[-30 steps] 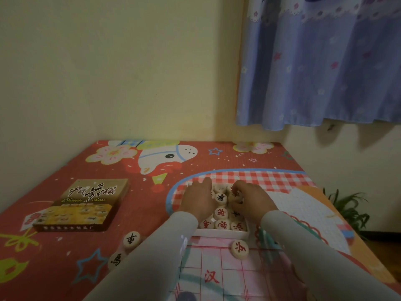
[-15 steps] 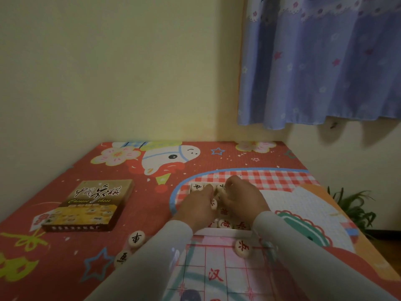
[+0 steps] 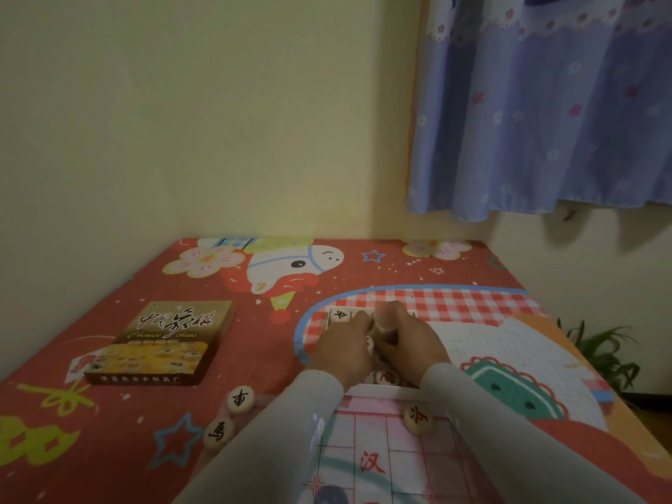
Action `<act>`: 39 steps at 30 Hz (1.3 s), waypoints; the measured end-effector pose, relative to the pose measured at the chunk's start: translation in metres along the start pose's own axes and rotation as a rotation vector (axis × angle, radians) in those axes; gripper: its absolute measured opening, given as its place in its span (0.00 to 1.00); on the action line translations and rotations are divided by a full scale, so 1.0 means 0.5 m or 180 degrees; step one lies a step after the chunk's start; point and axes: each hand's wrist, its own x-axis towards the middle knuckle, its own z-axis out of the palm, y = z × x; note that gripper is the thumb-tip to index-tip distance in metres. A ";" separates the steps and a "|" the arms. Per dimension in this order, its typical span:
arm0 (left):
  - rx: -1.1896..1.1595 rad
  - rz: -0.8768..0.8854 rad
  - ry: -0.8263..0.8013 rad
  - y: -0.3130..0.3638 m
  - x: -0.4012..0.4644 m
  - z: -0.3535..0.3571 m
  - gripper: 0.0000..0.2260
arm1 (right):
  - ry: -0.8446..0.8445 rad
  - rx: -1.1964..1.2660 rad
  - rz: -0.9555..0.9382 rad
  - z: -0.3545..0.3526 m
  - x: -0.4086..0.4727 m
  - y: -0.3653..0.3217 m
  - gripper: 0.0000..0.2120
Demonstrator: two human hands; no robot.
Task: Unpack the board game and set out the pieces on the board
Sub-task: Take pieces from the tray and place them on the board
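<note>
Lifting: we judge the step in hand to be picking round pale wooden pieces out of the shallow white tray (image 3: pixel 381 391), which sits at the far edge of the pink-lined paper board (image 3: pixel 381 452).
Right hand: our right hand (image 3: pixel 411 343) curls its fingers round a short stack of pale discs (image 3: pixel 382 323), pinched upright just above the tray.
Left hand: our left hand (image 3: pixel 343 349) lies over the tray with fingers bent, the tips touching pieces beside the stack; whether it grips one we cannot tell.
Black-marked disc in tray (image 3: pixel 341 316): just beyond our left fingertips.
Red-marked disc in tray (image 3: pixel 388 377): below our palms, between the wrists.
Set out so far: a red-marked disc (image 3: pixel 418 418) on the board's corner, near our right sleeve; two black-marked discs (image 3: pixel 240 399) off the board, left of our left sleeve.
Doing it well: we squeeze the stack evenly from both sides, keep it upright, and steady its base with the left fingers.
Risk: a tilted stack may spill back into the tray.
Brown box lid (image 3: pixel 160 343): well apart, left of both hands.
</note>
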 end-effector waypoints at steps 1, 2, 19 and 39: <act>-0.0023 -0.0009 0.0015 -0.002 -0.001 0.001 0.12 | 0.0010 0.0064 0.0002 -0.002 -0.003 0.001 0.11; -0.0113 -0.0018 0.0062 -0.002 -0.003 -0.003 0.11 | 0.0041 0.0134 -0.0008 -0.006 -0.007 0.002 0.12; -0.5643 -0.1997 -0.0165 0.042 -0.140 -0.106 0.09 | 0.0002 0.1170 -0.0506 -0.091 -0.143 -0.115 0.13; -0.5775 -0.2199 -0.0528 0.050 -0.353 -0.118 0.09 | -0.0089 0.0800 -0.1008 -0.065 -0.328 -0.212 0.11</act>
